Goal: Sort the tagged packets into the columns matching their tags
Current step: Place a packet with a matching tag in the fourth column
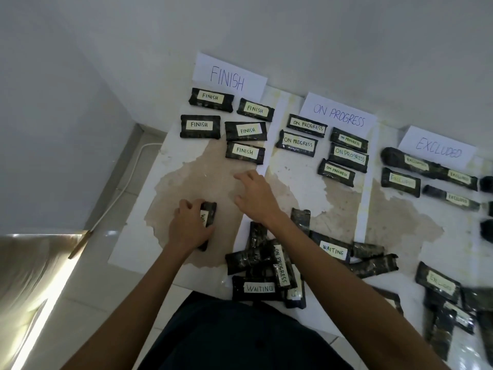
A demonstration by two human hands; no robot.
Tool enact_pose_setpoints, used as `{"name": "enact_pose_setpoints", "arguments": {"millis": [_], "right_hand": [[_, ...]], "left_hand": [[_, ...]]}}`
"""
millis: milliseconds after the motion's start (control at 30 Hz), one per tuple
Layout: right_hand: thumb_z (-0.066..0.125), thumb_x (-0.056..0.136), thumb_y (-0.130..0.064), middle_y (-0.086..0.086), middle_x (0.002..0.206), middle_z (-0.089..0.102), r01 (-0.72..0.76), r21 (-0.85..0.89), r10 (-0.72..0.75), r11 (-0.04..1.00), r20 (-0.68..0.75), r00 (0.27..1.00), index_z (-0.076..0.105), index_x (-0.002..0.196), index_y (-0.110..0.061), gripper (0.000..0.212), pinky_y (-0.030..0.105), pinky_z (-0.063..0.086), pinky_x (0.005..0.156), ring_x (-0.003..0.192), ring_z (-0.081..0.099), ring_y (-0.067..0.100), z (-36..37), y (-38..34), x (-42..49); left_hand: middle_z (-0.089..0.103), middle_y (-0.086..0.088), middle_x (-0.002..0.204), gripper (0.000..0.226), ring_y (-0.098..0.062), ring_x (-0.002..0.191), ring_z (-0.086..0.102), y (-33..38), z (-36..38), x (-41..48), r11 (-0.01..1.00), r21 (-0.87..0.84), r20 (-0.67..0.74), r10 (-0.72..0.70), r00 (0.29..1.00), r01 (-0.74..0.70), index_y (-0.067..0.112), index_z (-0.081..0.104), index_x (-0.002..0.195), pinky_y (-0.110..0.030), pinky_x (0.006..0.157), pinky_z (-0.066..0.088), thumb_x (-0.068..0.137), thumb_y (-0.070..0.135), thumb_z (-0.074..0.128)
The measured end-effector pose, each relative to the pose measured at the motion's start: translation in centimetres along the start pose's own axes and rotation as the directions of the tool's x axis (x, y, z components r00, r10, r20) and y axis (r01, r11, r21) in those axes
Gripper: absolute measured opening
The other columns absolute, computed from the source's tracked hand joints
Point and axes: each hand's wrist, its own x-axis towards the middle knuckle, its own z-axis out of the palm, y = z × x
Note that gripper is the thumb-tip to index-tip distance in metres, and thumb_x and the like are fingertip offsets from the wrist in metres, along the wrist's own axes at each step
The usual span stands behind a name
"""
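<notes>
Pile of black wrapped packets lies nearest, under the right forearm. Legible tags there read WAITING, ON PROGRESS and WAITING. Left hand grips one black packet with a white tag, left of the pile; the tag is partly covered and unreadable. Right hand, just beyond and right of the left hand, holds nothing, its fingers spread and relaxed. Beyond its fingertips lie five FINISH-tagged black packets below a white FINISH paper sheet. Farther right stand a white ON PROGRESS paper sheet and a white EXCLUDED paper sheet, each with matching tagged packets.
</notes>
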Motion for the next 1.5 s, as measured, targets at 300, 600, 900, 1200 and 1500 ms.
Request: {"name": "enact_pose_setpoints", "arguments": {"millis": [300,600,900,1200,1500], "right_hand": [[0.061,0.087,-0.017,0.01,0.128,0.05,-0.09,0.185,0.065,0.978,0.14,0.988,0.05,0.131,-0.011,0.046,0.031,0.042,0.095,0.117,0.049,0.025,0.6,-0.5,-5.1],[0.073,0.076,-0.026,0.005,0.117,0.049,-0.036,0.149,0.035,0.988,0.011,0.999,0.052,0.129,-0.017,0.057,0.033,0.045,0.092,0.105,0.048,0.021,-1.7,0.6,-8.7],[0.072,0.078,-0.025,0.003,0.121,0.053,0.007,-0.062,-0.015,0.998,-0.128,0.992,0.051,0.127,-0.019,0.054,0.039,0.042,0.091,0.105,0.044,0.025,-7.8,6.8,-12.1],[0.074,0.073,-0.014,0.002,0.122,0.054,-0.109,-0.092,0.087,0.99,-0.217,0.972,0.054,0.125,-0.018,0.055,0.039,0.042,0.093,0.108,0.043,0.025,-15.1,18.4,-19.8],[0.071,0.069,-0.003,0.002,0.118,0.057,-0.196,-0.049,0.174,0.979,-0.292,0.94,0.057,0.12,-0.017,0.055,0.038,0.043,0.089,0.104,0.045,0.026,-20.4,29.3,-26.7]], "left_hand": [[0.054,-0.005,0.101,0.041,-0.023,0.086,0.055,0.9,-0.6,-0.1,0.918,-0.385,0.059,-0.083,0.995,0.099,0.011,0.043,0.114,-0.032,0.068,0.047,0.081,0.014,0.067],[0.063,-0.007,0.098,0.014,-0.018,0.085,0.063,7.1,-2.7,-0.8,0.723,-0.678,0.131,-0.063,0.989,0.135,0.013,0.054,0.1,-0.026,0.059,0.05,0.088,0.016,0.06],[0.062,-0.004,0.097,0.021,-0.017,0.087,0.063,15.3,-1.1,-3.4,0.713,-0.696,0.195,0.079,0.978,0.081,0.012,0.053,0.109,-0.026,0.061,0.054,0.091,0.02,0.059],[0.048,-0.001,0.135,0.054,-0.019,0.123,0.044,25.0,5.8,-6.9,0.908,-0.247,0.036,0.356,0.934,-0.337,0.023,0.037,0.138,-0.037,0.1,0.04,0.091,0.046,0.05],[0.042,-0.002,0.141,0.05,-0.022,0.131,0.035,36.2,14.1,-8.6,0.854,-0.122,0.117,0.518,0.847,-0.506,0.022,0.04,0.136,-0.04,0.105,0.035,0.091,0.04,0.051]]}}
